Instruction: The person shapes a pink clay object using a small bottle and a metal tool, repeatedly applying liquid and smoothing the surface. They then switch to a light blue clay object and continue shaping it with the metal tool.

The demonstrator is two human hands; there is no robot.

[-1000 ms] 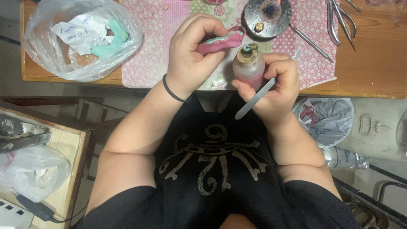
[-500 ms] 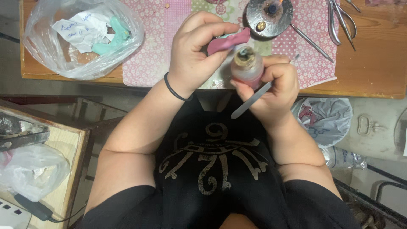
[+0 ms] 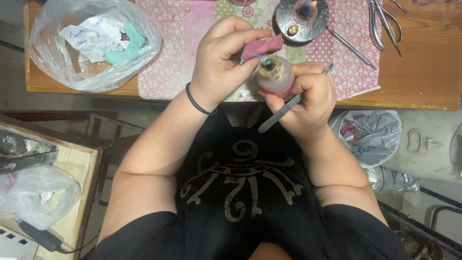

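My left hand (image 3: 226,60) pinches a pink strip of soft material (image 3: 263,46) just above a small pinkish cylinder (image 3: 275,76). My right hand (image 3: 308,98) grips that cylinder upright at the table's front edge, together with a thin metal tool (image 3: 281,111) whose flat end sticks out down and to the left under the palm. A black band is on my left wrist. The cylinder's top is dark and round, and the strip's tip touches it.
A small round metal burner (image 3: 301,17) with a flame stands behind the hands on a pink patterned mat (image 3: 168,62). Metal pliers (image 3: 382,21) lie at the right. A clear plastic bag (image 3: 91,43) with paper sits at the left. Bags lie on the floor at the right.
My left hand has shifted the pink strip slightly lower toward the cylinder's top. The right hand keeps the cylinder and the tool nearly still.
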